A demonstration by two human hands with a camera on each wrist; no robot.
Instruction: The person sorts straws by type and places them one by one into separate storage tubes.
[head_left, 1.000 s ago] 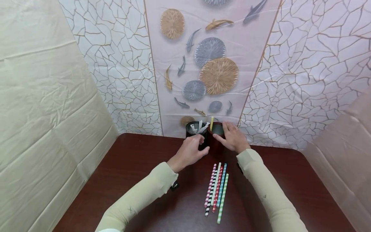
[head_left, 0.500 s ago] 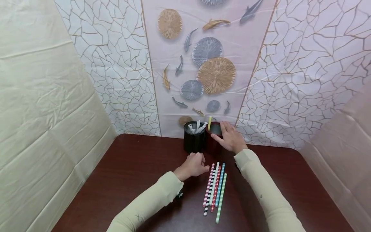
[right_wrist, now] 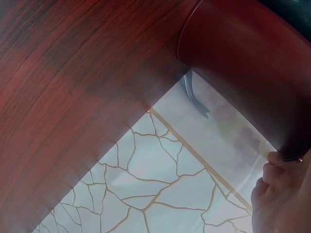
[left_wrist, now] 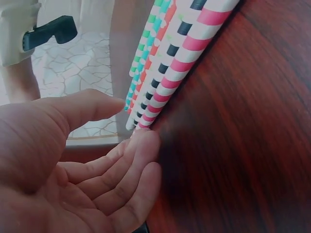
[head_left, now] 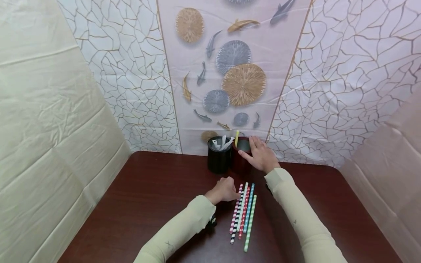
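Down from the black cup point(head_left: 219, 160), my left hand point(head_left: 224, 189) has reached the far ends of 6 straws point(head_left: 244, 215) on the worktop point(head_left: 148, 204), thumb and fingers parted; my right hand point(head_left: 262, 156), fingers extended, rests on the red cup point(head_left: 238, 165). I'd pinch 1 outer straw lightly.

In the head view, the right hand point(head_left: 262, 156) is hiding part of the dark red cup point(head_left: 239, 164), whose wall is concealing the lower end of the yellow straw point(head_left: 237, 137). The black cup point(head_left: 218, 161) is obscuring the bottoms of its white strips point(head_left: 227, 144), which are appearing too small to identify. In the left wrist view, the top edge is cutting off the pink-striped straw point(left_wrist: 187, 54); whether the left hand point(left_wrist: 92, 167) is touching it is proving unclear.
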